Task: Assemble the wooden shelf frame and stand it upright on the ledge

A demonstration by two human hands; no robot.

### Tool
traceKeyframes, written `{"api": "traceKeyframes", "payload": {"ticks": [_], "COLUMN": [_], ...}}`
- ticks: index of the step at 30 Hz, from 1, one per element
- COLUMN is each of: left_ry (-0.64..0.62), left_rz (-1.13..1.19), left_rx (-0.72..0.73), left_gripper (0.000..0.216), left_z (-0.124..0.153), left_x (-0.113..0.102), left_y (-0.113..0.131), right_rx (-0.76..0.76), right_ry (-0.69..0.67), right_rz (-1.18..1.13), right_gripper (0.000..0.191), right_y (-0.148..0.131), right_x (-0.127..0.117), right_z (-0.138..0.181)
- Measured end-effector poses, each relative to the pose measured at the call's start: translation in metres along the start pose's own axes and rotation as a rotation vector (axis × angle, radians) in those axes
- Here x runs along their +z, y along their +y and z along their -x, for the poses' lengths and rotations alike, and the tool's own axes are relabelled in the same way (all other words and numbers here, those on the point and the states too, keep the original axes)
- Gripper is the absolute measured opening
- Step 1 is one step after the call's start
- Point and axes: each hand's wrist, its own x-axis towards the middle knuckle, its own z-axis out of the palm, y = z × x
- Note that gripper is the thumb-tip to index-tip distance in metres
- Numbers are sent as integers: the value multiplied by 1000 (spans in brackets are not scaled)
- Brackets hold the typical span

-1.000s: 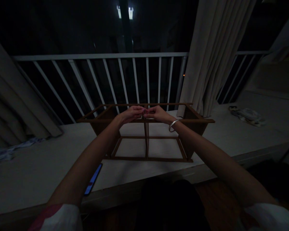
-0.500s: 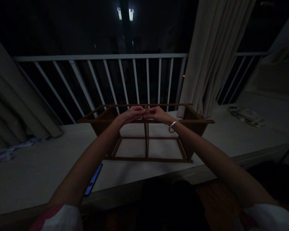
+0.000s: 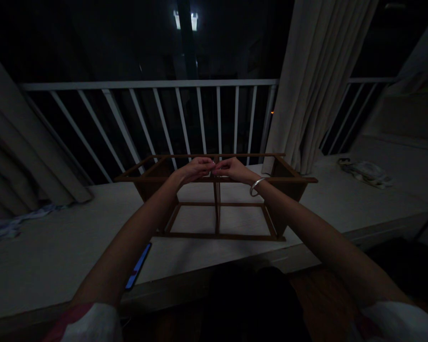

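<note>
A brown wooden frame with an upright divider in its middle rests on the pale ledge. Above the frame's middle, my left hand and my right hand meet fingertip to fingertip, close over the upper front rail. Both are closed in a pinch. A tiny glint shows at the left fingertips, but what the fingers hold is too small and dark to name. A silver bangle circles my right wrist.
A phone with a lit screen lies by my left forearm at the ledge's edge. White railing stands behind the frame, with curtains on both sides. Crumpled cloth lies on the ledge at right, patterned cloth at left.
The small silvery thing between my fingertips shows less now, only as a glint. My fingers have shifted slightly; arms, frame and phone are in the same places.
</note>
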Motion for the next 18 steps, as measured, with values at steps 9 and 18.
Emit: {"api": "traceKeyframes", "payload": {"ticks": [9, 18], "left_ry": [6, 34], "left_rz": [21, 66], "left_rx": [17, 29], "left_gripper": [27, 23], "left_z": [0, -1], "left_x": [2, 1], "left_y": [0, 0], "right_rx": [-47, -62], "right_ry": [-23, -24], "right_rz": [-17, 10], "right_gripper": [26, 30], "right_y": [0, 3], "right_x": [-1, -2], "right_z": [0, -1]}}
